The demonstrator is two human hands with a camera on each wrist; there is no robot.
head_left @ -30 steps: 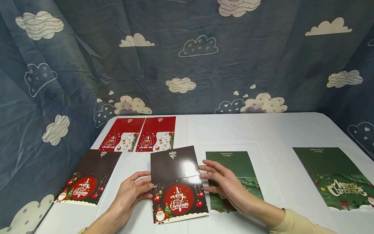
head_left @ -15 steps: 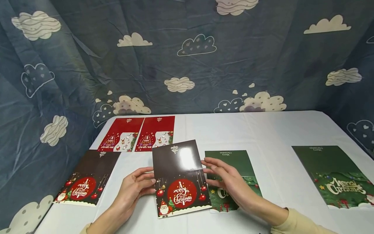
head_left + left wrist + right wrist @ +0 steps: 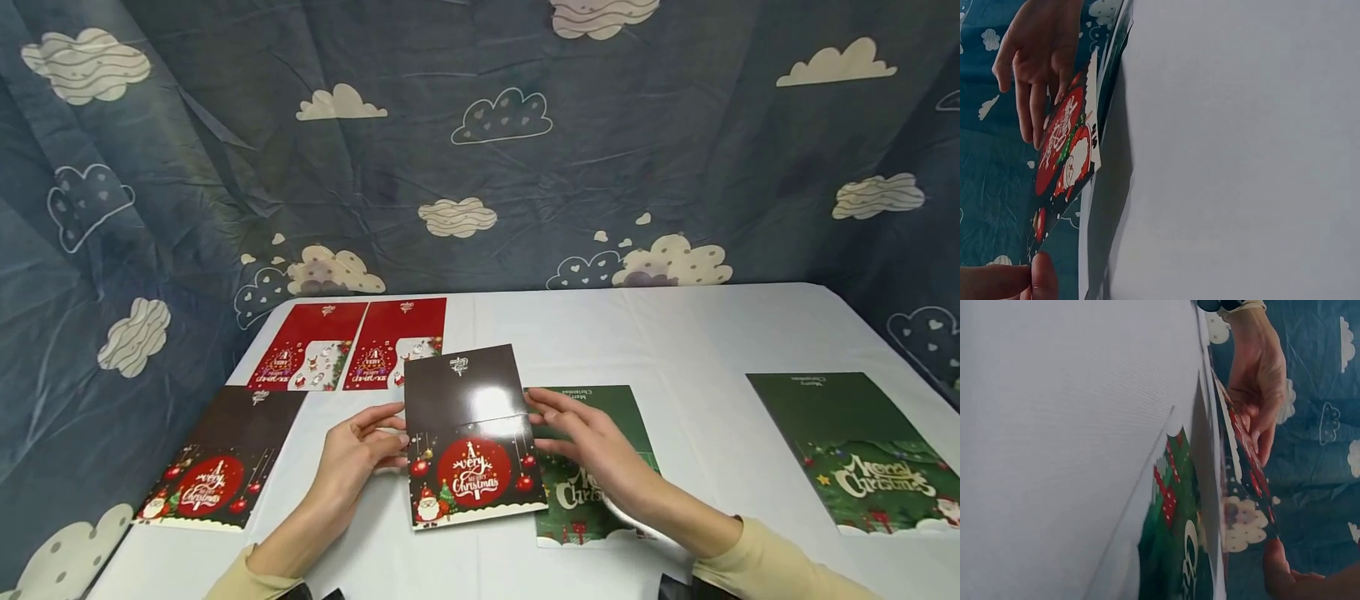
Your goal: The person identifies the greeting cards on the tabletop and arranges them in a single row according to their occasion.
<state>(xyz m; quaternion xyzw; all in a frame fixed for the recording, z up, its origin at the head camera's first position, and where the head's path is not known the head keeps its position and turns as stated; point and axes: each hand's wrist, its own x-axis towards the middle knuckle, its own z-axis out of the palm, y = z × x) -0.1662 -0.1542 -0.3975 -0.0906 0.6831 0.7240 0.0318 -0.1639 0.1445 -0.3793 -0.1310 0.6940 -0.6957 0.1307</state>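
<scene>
A dark brown Christmas card (image 3: 472, 437) with a crease across its middle and a red "A Very Merry Christmas" circle is held up, tilted, over the middle of the table. My left hand (image 3: 352, 462) pinches its left edge; the left wrist view has thumb and finger meeting at the card's edge. On the opposite side my right hand (image 3: 600, 450) pinches the right edge between thumb and fingers. Below the right hand lies a green "Merry Christmas" card (image 3: 558, 521), partly hidden by that hand and the brown card. The raised card shows edge-on in the right wrist view.
A matching brown card (image 3: 217, 458) lies at the table's left. Two red cards (image 3: 307, 346) lie side by side at the back left. Another green card (image 3: 855, 458) lies far right on the white tablecloth (image 3: 697, 333). A cloud-print curtain (image 3: 420, 150) hangs behind.
Both hands have carried the brown card slightly up and away toward the back of the table, and a little right. The cards lying on the table keep their places.
</scene>
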